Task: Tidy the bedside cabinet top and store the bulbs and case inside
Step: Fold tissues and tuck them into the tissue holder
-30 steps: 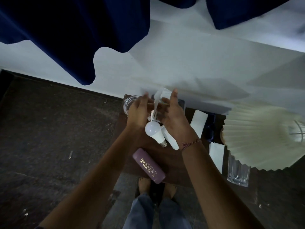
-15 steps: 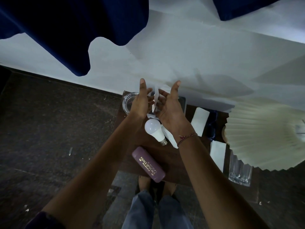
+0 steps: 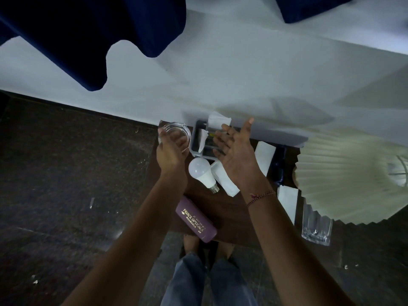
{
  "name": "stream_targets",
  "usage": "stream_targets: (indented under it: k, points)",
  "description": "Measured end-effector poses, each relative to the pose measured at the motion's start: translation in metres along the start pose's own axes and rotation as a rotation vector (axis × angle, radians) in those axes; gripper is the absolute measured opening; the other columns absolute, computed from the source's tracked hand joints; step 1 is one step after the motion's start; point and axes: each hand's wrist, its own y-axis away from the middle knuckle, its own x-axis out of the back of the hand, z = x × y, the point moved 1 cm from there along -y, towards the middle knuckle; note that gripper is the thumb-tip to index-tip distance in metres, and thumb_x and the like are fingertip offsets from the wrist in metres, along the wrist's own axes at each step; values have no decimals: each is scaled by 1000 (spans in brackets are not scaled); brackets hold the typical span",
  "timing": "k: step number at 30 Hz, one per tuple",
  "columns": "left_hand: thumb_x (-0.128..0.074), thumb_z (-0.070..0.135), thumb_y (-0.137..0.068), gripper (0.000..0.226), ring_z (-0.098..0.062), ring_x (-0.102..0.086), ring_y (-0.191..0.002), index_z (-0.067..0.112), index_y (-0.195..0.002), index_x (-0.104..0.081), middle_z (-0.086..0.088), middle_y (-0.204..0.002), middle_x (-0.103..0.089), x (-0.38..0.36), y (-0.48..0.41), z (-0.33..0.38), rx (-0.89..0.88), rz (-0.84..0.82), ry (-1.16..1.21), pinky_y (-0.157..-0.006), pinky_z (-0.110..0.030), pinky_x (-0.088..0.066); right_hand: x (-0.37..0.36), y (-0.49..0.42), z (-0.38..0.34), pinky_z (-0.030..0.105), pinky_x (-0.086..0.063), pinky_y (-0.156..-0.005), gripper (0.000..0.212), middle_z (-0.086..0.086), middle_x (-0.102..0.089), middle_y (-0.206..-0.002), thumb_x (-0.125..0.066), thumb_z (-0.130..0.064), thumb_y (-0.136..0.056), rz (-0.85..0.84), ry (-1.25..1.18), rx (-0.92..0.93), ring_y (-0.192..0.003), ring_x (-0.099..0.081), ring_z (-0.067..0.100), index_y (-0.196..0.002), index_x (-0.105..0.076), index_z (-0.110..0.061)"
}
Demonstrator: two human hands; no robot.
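A white bulb (image 3: 201, 172) lies on the dark wooden cabinet top (image 3: 231, 209), its metal base pointing toward me. A purple spectacle case (image 3: 196, 219) with gold lettering lies at the cabinet's near edge. My left hand (image 3: 171, 149) hovers over a round glass dish (image 3: 176, 128) at the far left corner, fingers loosely apart and holding nothing. My right hand (image 3: 236, 155) is spread open, palm turned left, beside a grey holder (image 3: 198, 140) with white tissue (image 3: 217, 121) sticking out of it. A folded tissue (image 3: 225, 182) lies right of the bulb.
A pleated cream lampshade (image 3: 353, 173) fills the right side above the cabinet. Below it stands a ribbed glass tumbler (image 3: 316, 226). Two white paper pieces (image 3: 263, 157) (image 3: 287, 203) lie on the right half. The white wall runs behind; dark floor lies left. Blue curtains hang overhead.
Both hands held a tissue strip between them above the holder. They have let it go and moved apart; the tissue now rests in the holder.
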Motion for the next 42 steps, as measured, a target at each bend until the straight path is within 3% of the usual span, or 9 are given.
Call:
stream_targets:
  k: [3,6,14,21,25,29,34,38,42]
  points:
    - [-27,43,-99,54,-21,-62,-87,4,-113,-60,-8,-89,-66,1,13,-15,38,70,72,-74,-31,-51,19,4,0,36,-40,-104,74,13,-55,-131,-17,-64,-90,20,-49,48,-122,-53,25,-128,-50,-10]
    - [-29,36,-100,48,-20,-59,-88,2,-114,-59,-10,-93,-62,0,28,-37,92,84,48,-67,-27,-50,39,9,0,29,-50,-90,65,11,-67,-110,-22,-62,-90,91,-101,101,-104,-64,21,-107,-60,-11]
    - [-36,30,-99,40,-16,-58,-82,1,-113,-58,-7,-90,-61,-11,53,-99,384,0,79,-75,-29,-49,91,13,15,26,-52,-78,46,9,-67,-87,-29,-41,-99,269,-4,55,-84,-65,18,-88,-62,-11]
    - [-36,31,-98,44,-22,-54,-107,0,-126,-52,-11,-113,-56,-33,55,-127,571,-59,111,-98,-34,-39,108,-12,37,36,-49,-97,26,23,-63,-114,-41,-4,-95,296,467,-17,-104,-61,29,-108,-63,4]
    - [-36,29,-98,32,-12,-48,-74,7,-114,-54,-2,-84,-50,-38,52,-134,571,-11,112,-73,-27,-40,106,-25,41,34,-46,-100,33,19,-61,-121,-38,7,-91,223,844,25,-112,-58,28,-114,-61,1]
    - [-37,24,-97,20,-12,-46,-70,12,-93,-52,-1,-79,-48,-40,47,-138,563,-4,124,-67,-25,-38,105,-35,41,27,-45,-90,33,17,-61,-122,-42,5,-89,221,1116,87,-110,-58,29,-116,-59,-2]
    - [-39,24,-97,26,-11,-44,-64,13,-77,-50,-1,-71,-46,-43,42,-141,561,11,146,-59,-21,-34,106,-40,45,34,-48,-94,37,20,-62,-117,-56,7,-84,240,1217,56,-108,-58,29,-120,-55,-3]
    - [-39,25,-97,24,-11,-46,-64,12,-83,-53,-1,-72,-48,-44,41,-143,564,10,145,-60,-22,-35,103,-42,50,37,-50,-93,43,20,-64,-113,-64,2,-80,232,1266,49,-106,-60,30,-122,-52,-5]
    - [-39,25,-98,39,-15,-53,-68,1,-124,-52,-11,-104,-66,-45,42,-139,544,18,174,-60,-23,-41,102,-41,55,40,-50,-92,48,16,-64,-116,-66,-6,-80,224,1387,44,-112,-57,29,-125,-51,-9]
